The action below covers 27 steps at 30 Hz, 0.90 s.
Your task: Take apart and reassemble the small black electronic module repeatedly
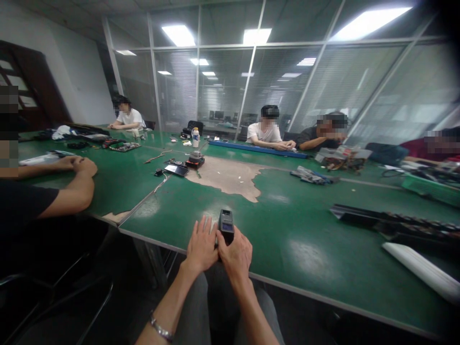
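Note:
At the near edge of the green table, my right hand is closed around a small dark handheld device with a lit purple screen, held upright. My left hand rests beside it with fingers stretched out flat, touching the device's left side. A bracelet sits on my left wrist.
Other people sit around the table: one at the left with clasped hands, several at the far side. A black tray of parts and a white tube lie right. A phone, bottle and blue bar lie beyond a worn patch.

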Tool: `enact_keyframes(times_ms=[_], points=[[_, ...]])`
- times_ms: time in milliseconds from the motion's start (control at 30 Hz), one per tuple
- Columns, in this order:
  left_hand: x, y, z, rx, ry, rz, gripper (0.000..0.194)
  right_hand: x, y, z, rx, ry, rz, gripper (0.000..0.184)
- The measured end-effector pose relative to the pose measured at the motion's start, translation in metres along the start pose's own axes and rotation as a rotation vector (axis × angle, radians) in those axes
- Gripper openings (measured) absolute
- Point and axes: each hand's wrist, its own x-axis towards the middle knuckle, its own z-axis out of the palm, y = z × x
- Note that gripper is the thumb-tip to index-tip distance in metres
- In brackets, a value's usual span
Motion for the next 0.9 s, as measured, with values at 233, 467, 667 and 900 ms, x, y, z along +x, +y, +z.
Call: enact_keyframes(times_ms=[233,467,667,900], points=[[-0.001,0.001,-0.003,-0.013,-0.004,0.006,0.068,0.007,-0.01,-0.008,0.061,-0.013,0.002,0.043],[0.0,0.002,-0.006,-0.011,-0.022,-0.004,0.069,0.017,-0.019,-0.018,0.09,0.04,-0.019,0.044],[0.0,0.002,-0.005,-0.033,-0.002,-0.011,0.067,0.023,-0.016,-0.027,0.09,0.086,-0.03,0.047],[0.001,0.004,-0.003,-0.023,0.041,-0.022,0.059,0.023,0.001,-0.034,0.047,0.134,-0.021,0.051]])
